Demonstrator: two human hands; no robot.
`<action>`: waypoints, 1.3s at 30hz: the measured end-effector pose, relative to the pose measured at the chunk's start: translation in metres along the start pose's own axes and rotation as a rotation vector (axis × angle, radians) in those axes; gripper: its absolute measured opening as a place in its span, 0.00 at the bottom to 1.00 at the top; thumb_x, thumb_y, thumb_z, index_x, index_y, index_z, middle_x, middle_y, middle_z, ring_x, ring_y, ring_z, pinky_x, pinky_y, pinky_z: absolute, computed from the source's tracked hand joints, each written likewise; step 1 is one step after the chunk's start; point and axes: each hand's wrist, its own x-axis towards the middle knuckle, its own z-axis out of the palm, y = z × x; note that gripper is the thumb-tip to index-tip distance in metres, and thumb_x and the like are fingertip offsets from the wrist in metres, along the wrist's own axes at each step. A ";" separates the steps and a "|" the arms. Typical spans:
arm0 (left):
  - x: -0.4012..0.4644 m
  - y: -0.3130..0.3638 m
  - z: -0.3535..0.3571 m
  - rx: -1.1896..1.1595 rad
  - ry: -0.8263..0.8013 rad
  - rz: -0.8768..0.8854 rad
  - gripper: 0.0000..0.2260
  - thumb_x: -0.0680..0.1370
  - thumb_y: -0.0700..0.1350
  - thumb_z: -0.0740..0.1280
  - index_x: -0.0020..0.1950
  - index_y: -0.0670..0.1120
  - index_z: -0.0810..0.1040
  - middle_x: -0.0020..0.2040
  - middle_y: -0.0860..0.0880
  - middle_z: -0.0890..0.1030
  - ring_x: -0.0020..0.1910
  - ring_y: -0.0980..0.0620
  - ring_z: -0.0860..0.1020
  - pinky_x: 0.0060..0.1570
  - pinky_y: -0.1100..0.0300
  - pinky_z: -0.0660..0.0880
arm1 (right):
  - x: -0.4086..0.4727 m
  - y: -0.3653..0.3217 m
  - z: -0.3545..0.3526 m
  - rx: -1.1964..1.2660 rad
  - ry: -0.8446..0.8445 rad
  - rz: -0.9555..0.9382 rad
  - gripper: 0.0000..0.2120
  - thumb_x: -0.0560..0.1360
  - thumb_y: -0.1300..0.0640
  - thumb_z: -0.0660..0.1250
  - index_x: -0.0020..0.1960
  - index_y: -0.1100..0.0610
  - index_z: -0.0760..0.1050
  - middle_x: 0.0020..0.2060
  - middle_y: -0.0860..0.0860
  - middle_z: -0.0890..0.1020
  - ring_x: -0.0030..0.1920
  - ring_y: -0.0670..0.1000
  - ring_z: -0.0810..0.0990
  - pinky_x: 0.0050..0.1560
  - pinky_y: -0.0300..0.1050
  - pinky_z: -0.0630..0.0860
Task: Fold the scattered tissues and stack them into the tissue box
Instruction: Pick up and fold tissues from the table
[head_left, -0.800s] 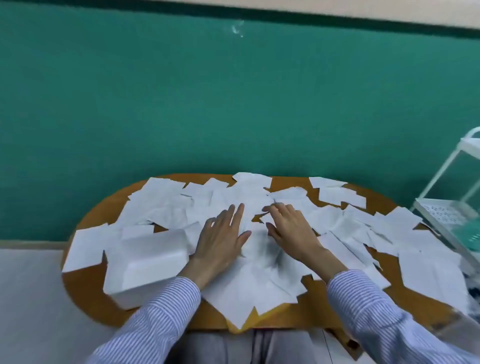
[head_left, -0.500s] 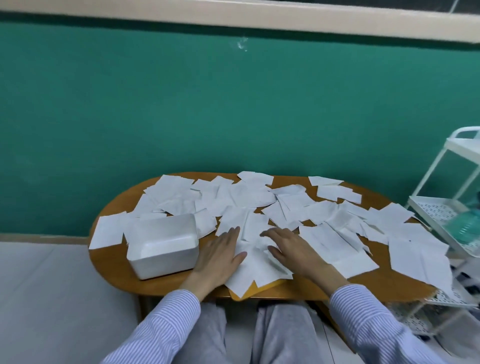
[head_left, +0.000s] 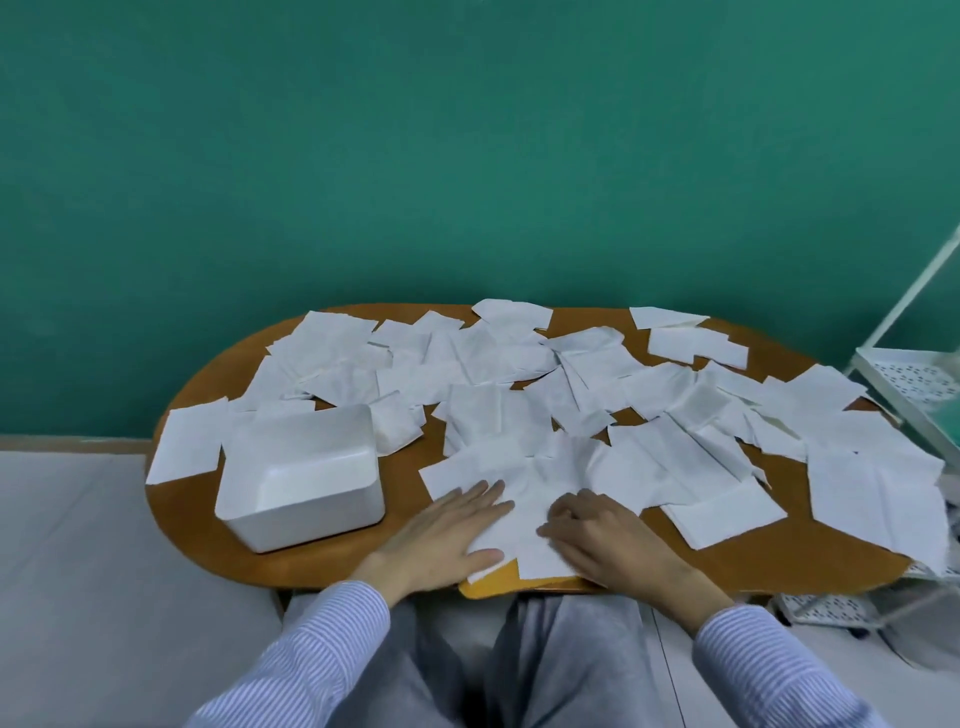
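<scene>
Several white tissues (head_left: 691, 415) lie scattered over an oval wooden table (head_left: 322, 551). A white open tissue box (head_left: 301, 467) stands at the table's front left; I see nothing inside it. My left hand (head_left: 441, 535) lies flat, fingers straight, on the left part of a tissue (head_left: 524, 499) at the front edge. My right hand (head_left: 602, 535) rests on the same tissue's right part with its fingers bent down onto the paper. This tissue overlaps others behind it.
A yellow sheet (head_left: 493, 584) sticks out under the near tissue at the table's front edge. A white wire rack (head_left: 914, 384) stands to the right of the table. A green wall rises behind. My knees are under the front edge.
Both hands have drawn back toward me, from the middle of the table to its front edge, pulling a tissue along. The camera has also moved back from the table.
</scene>
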 end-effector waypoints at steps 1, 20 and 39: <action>0.000 0.000 0.001 -0.007 0.037 0.007 0.29 0.83 0.61 0.56 0.82 0.56 0.53 0.81 0.57 0.45 0.80 0.60 0.43 0.77 0.61 0.41 | 0.000 0.002 -0.001 0.010 0.011 -0.011 0.15 0.82 0.46 0.56 0.59 0.46 0.79 0.54 0.44 0.78 0.50 0.47 0.76 0.47 0.41 0.73; -0.039 0.013 0.027 -0.144 0.589 -0.244 0.07 0.76 0.57 0.71 0.47 0.57 0.86 0.44 0.61 0.77 0.47 0.60 0.68 0.47 0.58 0.70 | 0.026 0.011 0.001 0.111 0.022 -0.098 0.07 0.80 0.49 0.63 0.47 0.47 0.79 0.49 0.42 0.77 0.48 0.45 0.71 0.47 0.44 0.73; -0.052 0.005 -0.003 -0.338 0.713 -0.382 0.08 0.78 0.47 0.71 0.56 0.49 0.85 0.45 0.59 0.77 0.47 0.61 0.76 0.49 0.72 0.70 | 0.056 0.010 -0.026 0.367 0.046 0.026 0.06 0.80 0.52 0.66 0.53 0.50 0.81 0.47 0.37 0.81 0.47 0.38 0.76 0.49 0.38 0.72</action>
